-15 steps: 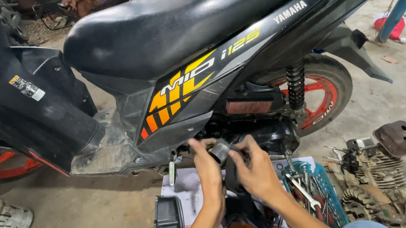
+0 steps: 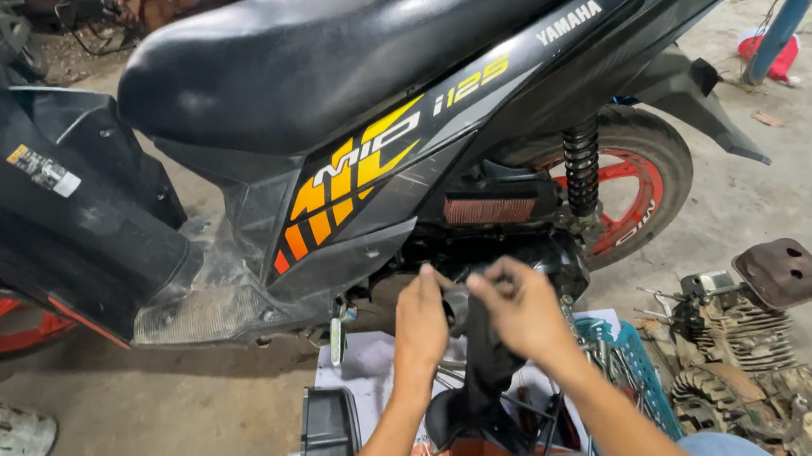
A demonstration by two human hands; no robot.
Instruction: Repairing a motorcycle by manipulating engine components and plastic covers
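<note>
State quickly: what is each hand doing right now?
Left hand: closed on the black rubber part.
Right hand: closed on the same part's top.

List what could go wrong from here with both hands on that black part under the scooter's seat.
1. Both hands, left hand and right hand, work tight against the engine area; fingers might get pinched as the black part shifts.
2. Loose tools lie right below on the paper; a dropped part could scatter them.
3. The old engine block sits close by the right arm and could snag it.
</note>
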